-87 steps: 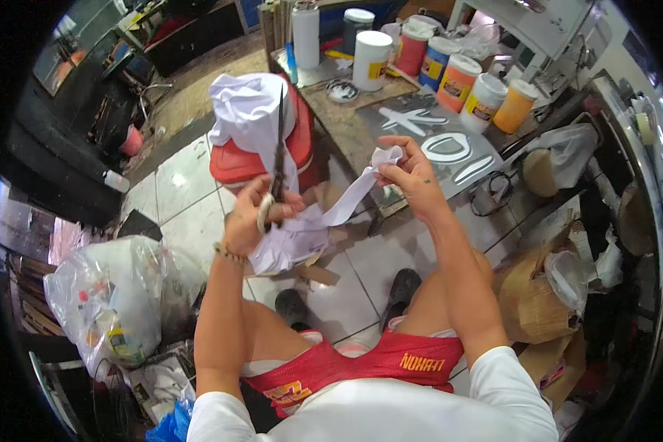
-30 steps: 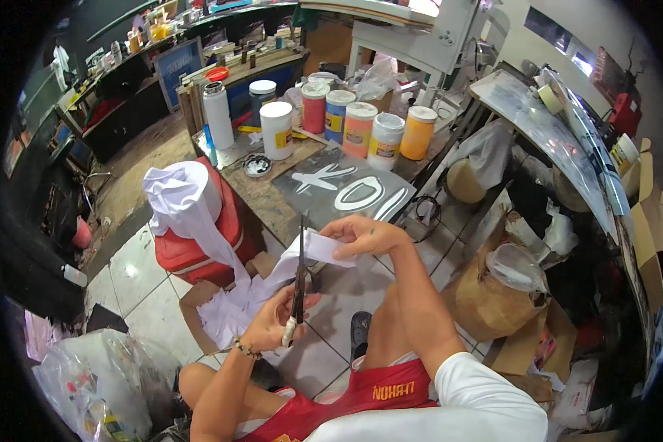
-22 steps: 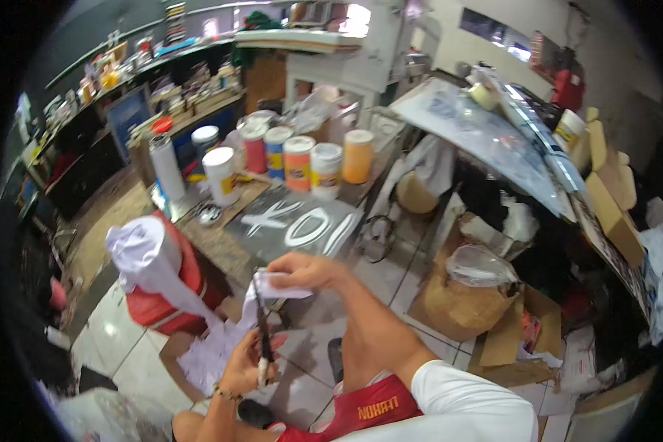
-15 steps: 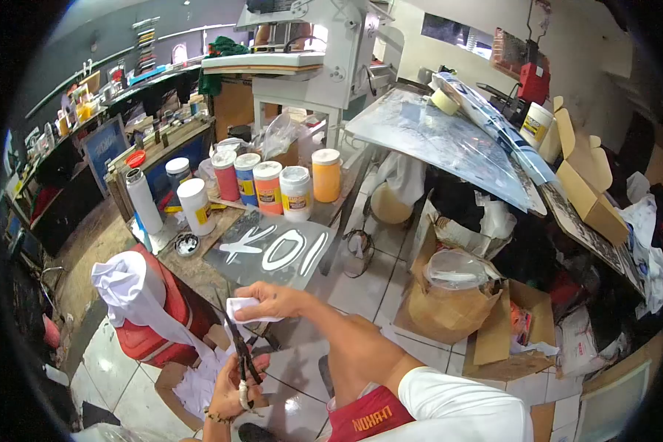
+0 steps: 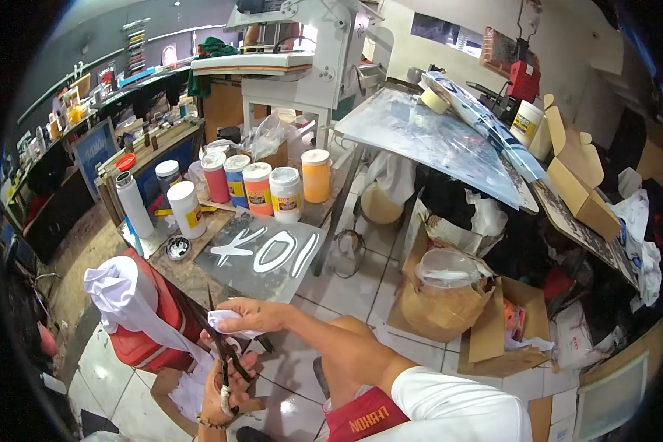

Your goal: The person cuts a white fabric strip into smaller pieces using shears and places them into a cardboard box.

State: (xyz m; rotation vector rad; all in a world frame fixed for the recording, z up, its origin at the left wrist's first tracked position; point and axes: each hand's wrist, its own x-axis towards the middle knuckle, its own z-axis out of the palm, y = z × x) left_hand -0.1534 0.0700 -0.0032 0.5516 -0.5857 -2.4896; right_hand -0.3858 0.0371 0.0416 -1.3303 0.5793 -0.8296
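My left hand (image 5: 217, 390), with a beaded bracelet at the wrist, is wrapped around a pair of dark scissors (image 5: 219, 342) whose handle has a pale wrapping. Their blades point up and away from me, beside the cloth. My right hand (image 5: 254, 317) pinches a small folded piece of white cloth (image 5: 225, 321) close to the blades. A long white cloth (image 5: 162, 333) hangs from a bundle on a red cooler-like container (image 5: 149, 309). Its lower end lies in a cardboard box (image 5: 166, 383) by my left hand.
In front stands a workbench with a dark sheet lettered KOI (image 5: 261, 250), several paint jars (image 5: 286, 195) and a white bottle (image 5: 134, 206). A large glossy board (image 5: 427, 140) lies at right, above open cardboard boxes (image 5: 446, 302). A grey press machine (image 5: 295, 88) is behind.
The view has shifted slightly. My right hand and the white cloth piece have moved a little left and down in view; the scissors have also moved left. Both holds are unchanged.
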